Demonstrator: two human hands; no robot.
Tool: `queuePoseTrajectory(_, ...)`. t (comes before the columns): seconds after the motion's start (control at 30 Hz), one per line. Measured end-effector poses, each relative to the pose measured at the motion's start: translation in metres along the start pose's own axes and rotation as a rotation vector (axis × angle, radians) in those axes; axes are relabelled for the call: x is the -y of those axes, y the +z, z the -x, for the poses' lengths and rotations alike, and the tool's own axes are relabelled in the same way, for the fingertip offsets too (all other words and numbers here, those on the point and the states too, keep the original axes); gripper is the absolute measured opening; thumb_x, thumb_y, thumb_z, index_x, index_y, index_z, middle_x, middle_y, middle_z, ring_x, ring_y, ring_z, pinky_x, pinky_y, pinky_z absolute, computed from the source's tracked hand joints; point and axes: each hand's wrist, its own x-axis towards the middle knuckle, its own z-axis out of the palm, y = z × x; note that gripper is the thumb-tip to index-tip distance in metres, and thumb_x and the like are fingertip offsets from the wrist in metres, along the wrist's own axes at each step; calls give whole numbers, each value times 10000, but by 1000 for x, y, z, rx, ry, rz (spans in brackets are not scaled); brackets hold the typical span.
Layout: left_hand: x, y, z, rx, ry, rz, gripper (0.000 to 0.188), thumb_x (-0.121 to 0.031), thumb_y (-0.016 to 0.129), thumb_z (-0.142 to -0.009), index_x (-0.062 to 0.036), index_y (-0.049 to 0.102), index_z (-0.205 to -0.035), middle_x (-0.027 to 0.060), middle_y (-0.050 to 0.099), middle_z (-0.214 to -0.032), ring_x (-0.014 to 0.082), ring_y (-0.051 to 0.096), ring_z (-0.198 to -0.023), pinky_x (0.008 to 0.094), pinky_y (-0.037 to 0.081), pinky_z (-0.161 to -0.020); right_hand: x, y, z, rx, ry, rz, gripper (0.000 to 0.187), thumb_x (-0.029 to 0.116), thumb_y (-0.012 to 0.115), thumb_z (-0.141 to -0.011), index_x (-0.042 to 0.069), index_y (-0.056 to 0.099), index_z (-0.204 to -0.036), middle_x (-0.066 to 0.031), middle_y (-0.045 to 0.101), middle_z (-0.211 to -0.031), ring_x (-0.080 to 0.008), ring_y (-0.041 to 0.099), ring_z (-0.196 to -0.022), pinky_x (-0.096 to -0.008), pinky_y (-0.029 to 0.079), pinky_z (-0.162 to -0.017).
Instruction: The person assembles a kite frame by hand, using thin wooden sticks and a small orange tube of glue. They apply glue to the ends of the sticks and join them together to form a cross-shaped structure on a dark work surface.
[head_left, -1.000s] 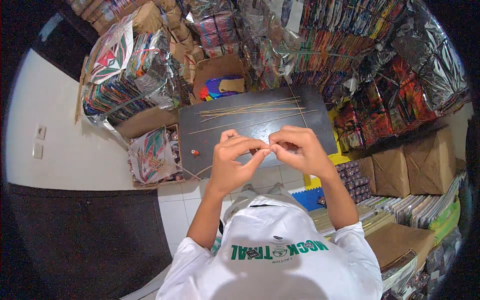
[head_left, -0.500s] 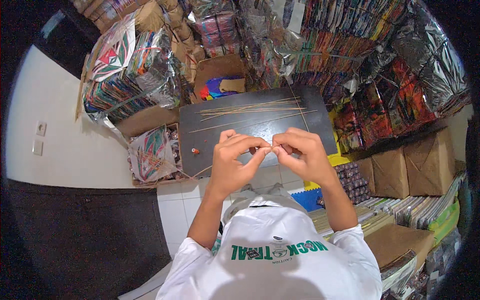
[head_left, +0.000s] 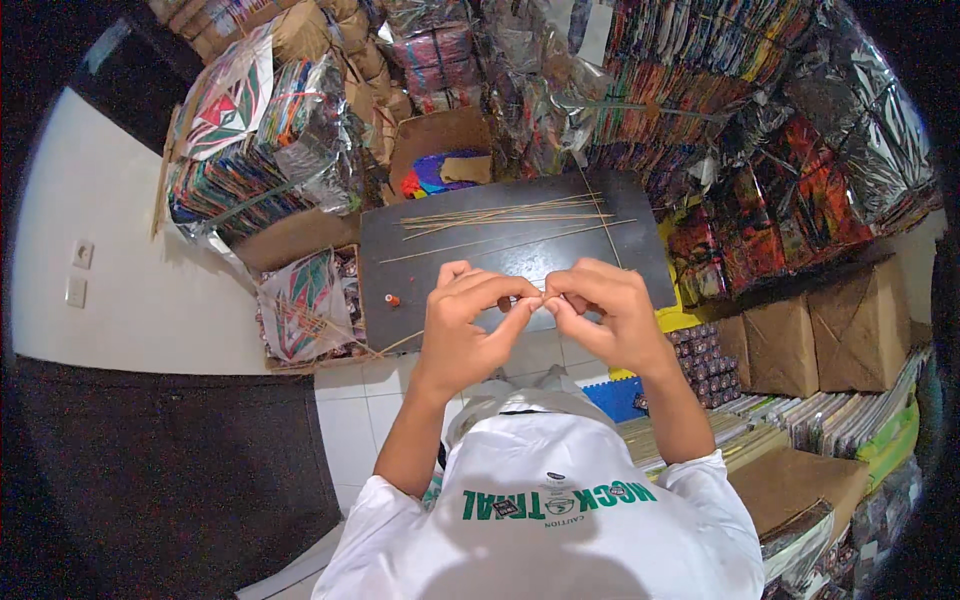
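My left hand and my right hand meet above the near edge of a black table. Both are closed in pinches, thumb and forefinger tips almost touching. A thin pale stick comes out from behind my left hand toward the lower left and looks held in it. What my right fingers pinch is too small to make out. Several slender sticks lie across the table's far half, and another thin stick or line runs down to behind my right hand. A small red-and-white spool is left of my left hand.
An open carton with a patterned sheet and sticks stands left of the table. Behind are a smaller carton and wrapped stacks. Brown paper parcels and flat stacked bundles sit at the right.
My fingertips have shifted slightly, still pinched together. A tiny red bit near the spool no longer shows. The hands stay in almost the same place.
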Motion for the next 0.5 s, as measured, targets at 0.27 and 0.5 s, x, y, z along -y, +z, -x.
queuePoseTrajectory(0.27, -1, -7, -1, 102, 80, -15, 96, -72, 816, -763, -84, 761, -840, 39, 749, -805, 153, 642, -658, 326, 412, -795, -5, -11, -6, 128, 36, -13, 194, 95, 727, -849, 10, 719, -1023, -88, 626, -758, -183, 603, -625, -330, 475, -563)
queuePoseTrajectory(0.5, -1, -8, -2, 54, -17, 56, 98, -72, 807, -780, -71, 750, -859, 37, 751, -823, 148, 637, -713, 330, 430, -812, 6, -2, -2, 12, -29, 33, 132, 22, 724, -813, 0, 725, -943, -62, 594, -706, -134, 543, -595, -296, 424, -534)
